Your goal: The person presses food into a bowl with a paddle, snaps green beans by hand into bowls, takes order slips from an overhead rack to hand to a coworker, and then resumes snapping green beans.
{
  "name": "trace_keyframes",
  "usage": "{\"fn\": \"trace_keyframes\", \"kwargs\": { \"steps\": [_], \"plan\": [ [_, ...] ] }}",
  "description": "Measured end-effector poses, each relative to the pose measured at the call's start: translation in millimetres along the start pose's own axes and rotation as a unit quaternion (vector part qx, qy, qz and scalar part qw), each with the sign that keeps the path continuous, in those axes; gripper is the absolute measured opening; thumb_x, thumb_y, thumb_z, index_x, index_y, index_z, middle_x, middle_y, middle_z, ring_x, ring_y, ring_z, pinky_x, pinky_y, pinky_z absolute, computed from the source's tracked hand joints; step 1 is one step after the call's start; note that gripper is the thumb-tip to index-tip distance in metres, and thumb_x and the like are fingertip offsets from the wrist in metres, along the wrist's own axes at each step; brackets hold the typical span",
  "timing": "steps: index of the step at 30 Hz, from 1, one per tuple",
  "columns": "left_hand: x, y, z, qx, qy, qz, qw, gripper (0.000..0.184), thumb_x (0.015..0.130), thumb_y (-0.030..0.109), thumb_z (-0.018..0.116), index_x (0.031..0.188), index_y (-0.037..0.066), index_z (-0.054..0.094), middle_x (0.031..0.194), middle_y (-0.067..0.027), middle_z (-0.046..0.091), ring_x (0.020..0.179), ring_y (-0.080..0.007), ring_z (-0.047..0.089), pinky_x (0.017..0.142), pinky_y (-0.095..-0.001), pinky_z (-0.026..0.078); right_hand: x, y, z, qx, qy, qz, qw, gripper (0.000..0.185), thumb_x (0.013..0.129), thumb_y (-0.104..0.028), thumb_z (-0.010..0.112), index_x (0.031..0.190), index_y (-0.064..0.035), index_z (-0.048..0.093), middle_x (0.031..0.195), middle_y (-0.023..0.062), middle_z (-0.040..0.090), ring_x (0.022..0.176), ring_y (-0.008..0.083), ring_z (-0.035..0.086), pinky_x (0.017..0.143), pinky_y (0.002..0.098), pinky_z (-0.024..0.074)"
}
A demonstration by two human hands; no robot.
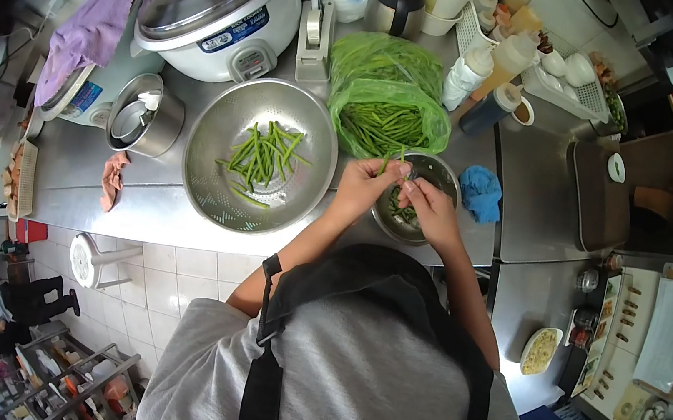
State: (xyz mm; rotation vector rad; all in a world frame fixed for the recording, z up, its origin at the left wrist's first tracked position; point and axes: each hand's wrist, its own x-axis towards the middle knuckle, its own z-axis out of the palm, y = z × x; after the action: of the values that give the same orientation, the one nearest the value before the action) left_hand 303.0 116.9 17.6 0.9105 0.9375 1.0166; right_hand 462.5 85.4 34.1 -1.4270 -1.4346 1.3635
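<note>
Over a small steel bowl (410, 234), my two hands meet at the fingertips. My left hand (362, 190) is closed on a green bean (383, 164), whose end sticks up past the fingers. The fingers of my right hand (432, 208) pinch close to the left thumb, at the same bean; its lower end is hidden. Short green pieces lie in the small bowl, partly covered by my hands. Behind it, an open green plastic bag (388, 61) is full of long green beans (384, 128). A large steel colander (217, 124) to the left holds a pile of beans (263, 155).
A blue crumpled cloth (480, 194) lies right of the bowl. A steel pot (164, 123), a pinkish cloth (112, 181) and a rice cooker (233, 29) stand or lie leftward. Sauce bottles (510, 59) line the back right. Another person (10, 304) is far left.
</note>
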Motion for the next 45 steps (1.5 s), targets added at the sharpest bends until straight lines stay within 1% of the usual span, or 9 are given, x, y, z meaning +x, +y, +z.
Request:
{"fn": "trace_keyframes", "kwargs": {
  "steps": [6, 9, 14, 17, 27, 33, 36, 42, 45],
  "plan": [
    [5.5, -8.3, -11.6, -0.060, -0.009, -0.082, 0.995, 0.026, 0.090, 0.028, 0.065, 0.097, 0.004, 0.071, 0.078, 0.0049, 0.062, 0.058, -0.0001, 0.042, 0.052, -0.0183, 0.030, 9.3, 13.4, 14.0, 0.326, 0.036, 0.036, 0.944, 0.032, 0.100, -0.031, 0.048, 0.086, -0.0047, 0.059, 0.070, -0.0021, 0.049, 0.064, 0.0062, 0.045, 0.059, 0.0223, 0.0379],
    [4.5, -13.3, -10.5, -0.078, 0.017, -0.074, 0.994, 0.023, 0.090, 0.025, 0.066, 0.086, 0.002, 0.069, 0.072, 0.0047, 0.060, 0.058, -0.0009, 0.043, 0.051, -0.0184, 0.031, 13.3, 18.8, 22.4, 0.359, 0.074, 0.053, 0.929, 0.034, 0.100, -0.034, 0.048, 0.087, -0.0047, 0.059, 0.068, -0.0025, 0.048, 0.060, 0.0063, 0.045, 0.056, 0.0223, 0.0364],
    [2.6, -23.1, 2.7, -0.029, 0.070, 0.100, 0.992, 0.016, 0.088, 0.015, 0.068, 0.087, -0.001, 0.068, 0.068, 0.0057, 0.056, 0.059, -0.0017, 0.044, 0.053, -0.0189, 0.035, 22.1, 18.3, 31.8, 0.240, 0.163, 0.027, 0.957, 0.036, 0.101, -0.033, 0.047, 0.084, -0.0037, 0.059, 0.062, -0.0023, 0.046, 0.056, 0.0065, 0.043, 0.053, 0.0239, 0.0356],
    [-5.2, -10.9, 3.5, 0.146, 0.066, 0.139, 0.977, 0.014, 0.088, 0.009, 0.068, 0.096, -0.003, 0.068, 0.071, 0.0070, 0.057, 0.064, 0.0005, 0.043, 0.057, -0.0162, 0.036, 32.6, 20.9, 30.7, 0.085, 0.212, -0.020, 0.973, 0.036, 0.100, -0.031, 0.047, 0.082, -0.0025, 0.060, 0.061, 0.0009, 0.047, 0.056, 0.0084, 0.044, 0.053, 0.0262, 0.0362],
    [-3.2, -12.3, -0.6, 0.067, 0.180, 0.128, 0.973, 0.014, 0.093, 0.011, 0.055, 0.087, -0.001, 0.059, 0.067, -0.0035, 0.057, 0.062, -0.0078, 0.051, 0.059, -0.0245, 0.041, 18.5, 22.6, -4.9, -0.056, 0.234, -0.082, 0.967, 0.015, 0.093, -0.014, 0.053, 0.092, -0.0025, 0.063, 0.078, 0.0074, 0.059, 0.073, 0.0144, 0.056, 0.070, 0.0288, 0.0459],
    [-1.7, -20.8, -0.5, 0.204, 0.044, 0.138, 0.968, 0.018, 0.096, 0.010, 0.040, 0.090, -0.001, 0.052, 0.076, -0.0092, 0.060, 0.072, -0.0130, 0.056, 0.069, -0.0270, 0.045, 39.4, -4.2, -30.6, -0.299, 0.107, -0.180, 0.931, 0.029, 0.078, -0.011, 0.064, 0.107, -0.0074, 0.067, 0.100, 0.0108, 0.065, 0.098, 0.0283, 0.058, 0.086, 0.0373, 0.0468],
    [2.4, -10.0, 1.3, 0.174, 0.030, 0.120, 0.977, 0.014, 0.094, 0.008, 0.042, 0.091, -0.002, 0.052, 0.075, -0.0106, 0.059, 0.070, -0.0162, 0.056, 0.069, -0.0280, 0.046, 69.2, -7.0, -19.9, -0.372, 0.127, -0.214, 0.894, 0.025, 0.075, -0.013, 0.070, 0.099, -0.0077, 0.070, 0.096, 0.0091, 0.067, 0.093, 0.0297, 0.059, 0.087, 0.0385, 0.0462],
    [7.4, 18.6, -1.9, 0.344, 0.059, 0.140, 0.927, 0.020, 0.088, 0.004, 0.054, 0.108, 0.005, 0.060, 0.072, -0.0107, 0.056, 0.062, -0.0185, 0.053, 0.059, -0.0311, 0.045, 79.2, -7.8, -28.3, -0.390, 0.121, -0.237, 0.882, 0.013, 0.072, -0.016, 0.074, 0.080, -0.0063, 0.073, 0.080, 0.0083, 0.067, 0.085, 0.0287, 0.060, 0.081, 0.0385, 0.0475],
    [18.1, 21.9, -1.8, 0.458, 0.052, 0.253, 0.850, 0.036, 0.083, 0.010, 0.064, 0.119, 0.011, 0.061, 0.071, -0.0113, 0.055, 0.061, -0.0256, 0.055, 0.058, -0.0365, 0.046, 56.8, -29.5, -32.8, -0.348, 0.133, -0.194, 0.908, 0.016, 0.070, -0.016, 0.077, 0.081, -0.0057, 0.072, 0.078, 0.0090, 0.065, 0.074, 0.0257, 0.062, 0.069, 0.0345, 0.0489]
  ]
}}
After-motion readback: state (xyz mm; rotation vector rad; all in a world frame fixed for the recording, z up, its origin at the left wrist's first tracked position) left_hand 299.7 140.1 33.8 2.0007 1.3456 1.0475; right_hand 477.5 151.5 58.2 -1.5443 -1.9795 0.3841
